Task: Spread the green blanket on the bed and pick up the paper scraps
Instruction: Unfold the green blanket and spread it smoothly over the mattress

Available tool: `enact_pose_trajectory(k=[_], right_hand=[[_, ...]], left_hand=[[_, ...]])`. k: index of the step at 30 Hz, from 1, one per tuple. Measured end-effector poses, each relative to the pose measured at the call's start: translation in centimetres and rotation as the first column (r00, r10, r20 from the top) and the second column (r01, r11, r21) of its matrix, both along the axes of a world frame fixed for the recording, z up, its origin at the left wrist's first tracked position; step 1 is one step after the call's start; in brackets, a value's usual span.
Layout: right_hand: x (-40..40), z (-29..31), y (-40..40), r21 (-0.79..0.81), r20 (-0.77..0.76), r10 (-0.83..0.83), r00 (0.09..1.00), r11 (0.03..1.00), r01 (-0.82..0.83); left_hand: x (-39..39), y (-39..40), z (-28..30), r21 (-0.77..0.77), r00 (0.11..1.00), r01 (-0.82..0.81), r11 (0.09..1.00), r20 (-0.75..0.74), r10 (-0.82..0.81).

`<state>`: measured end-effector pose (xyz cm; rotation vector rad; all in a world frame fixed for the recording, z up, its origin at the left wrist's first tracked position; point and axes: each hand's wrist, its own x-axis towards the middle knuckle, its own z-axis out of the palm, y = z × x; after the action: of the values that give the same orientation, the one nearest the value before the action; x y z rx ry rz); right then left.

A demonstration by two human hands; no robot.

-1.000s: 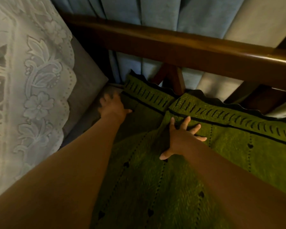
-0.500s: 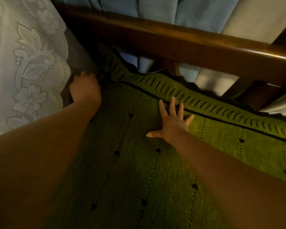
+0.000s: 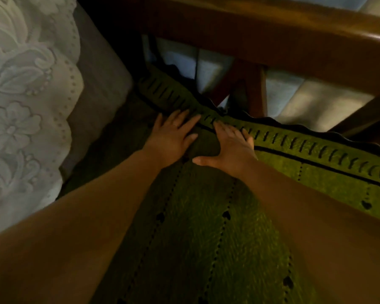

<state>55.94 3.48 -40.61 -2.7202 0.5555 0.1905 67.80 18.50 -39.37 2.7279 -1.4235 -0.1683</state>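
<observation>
Both hands lay flat with fingers spread, the left hand (image 3: 173, 137) and right hand (image 3: 230, 145) gripping nothing, pressing the green blanket (image 3: 206, 227) near its patterned edge by the wooden bed rail (image 3: 272, 40); smoothing outward toward each side would likely flatten it best

left hand (image 3: 173, 137): palm down, fingers flat and spread, thin ring on one finger | right hand (image 3: 230, 148): palm down, thumb splayed toward my left | both my forearms bare, outstretched, hands side by side, nearly touching
</observation>
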Motion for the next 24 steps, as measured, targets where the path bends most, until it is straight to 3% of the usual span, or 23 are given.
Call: enact_pose_trajectory(k=[2, 6, 11, 14, 16, 21, 24], right_hand=[[0.2, -0.3, 0.0, -0.011, 0.056, -0.002, 0.998, 1.000, 0.002], [0.2, -0.6, 0.3, -0.069, 0.115, -0.015, 0.993, 0.997, 0.023], [2.2, 0.5, -0.3, -0.002, 0.009, -0.081, 0.997, 0.997, 0.081], [4.3, 0.4, -0.8, -0.004, -0.076, -0.114, 0.991, 0.994, 0.114], [5.3, 0.1, -1.4, 0.065, -0.099, -0.154, 0.983, 0.985, 0.161], [5.1, -0.8, -2.2, 0.165, -0.003, -0.159, 0.987, 0.974, 0.157], [4.9, -0.2, -2.6, 0.200, -0.024, -0.105, 0.994, 0.974, 0.107]], left_hand=[[2.5, -0.6, -0.4, 0.129, 0.993, -0.082, 0.988, -0.076, 0.092], [5.2, -1.6, 0.3, 0.175, 0.912, -0.390, 0.904, -0.067, 0.406], [9.3, -2.4, 1.0, 0.395, 0.941, -0.302, 0.868, -0.025, 0.339], [8.4, -5.4, 0.3, 0.461, 0.919, -0.383, 0.801, 0.097, 0.383], [6.8, -7.5, 0.1, 0.490, 0.898, -0.419, 0.765, 0.101, 0.427], [5.7, -4.7, 0.1, 0.347, 0.933, -0.336, 0.876, -0.004, 0.359], [3.9, -1.6, -0.1, 0.267, 0.959, -0.252, 0.930, -0.065, 0.278]])
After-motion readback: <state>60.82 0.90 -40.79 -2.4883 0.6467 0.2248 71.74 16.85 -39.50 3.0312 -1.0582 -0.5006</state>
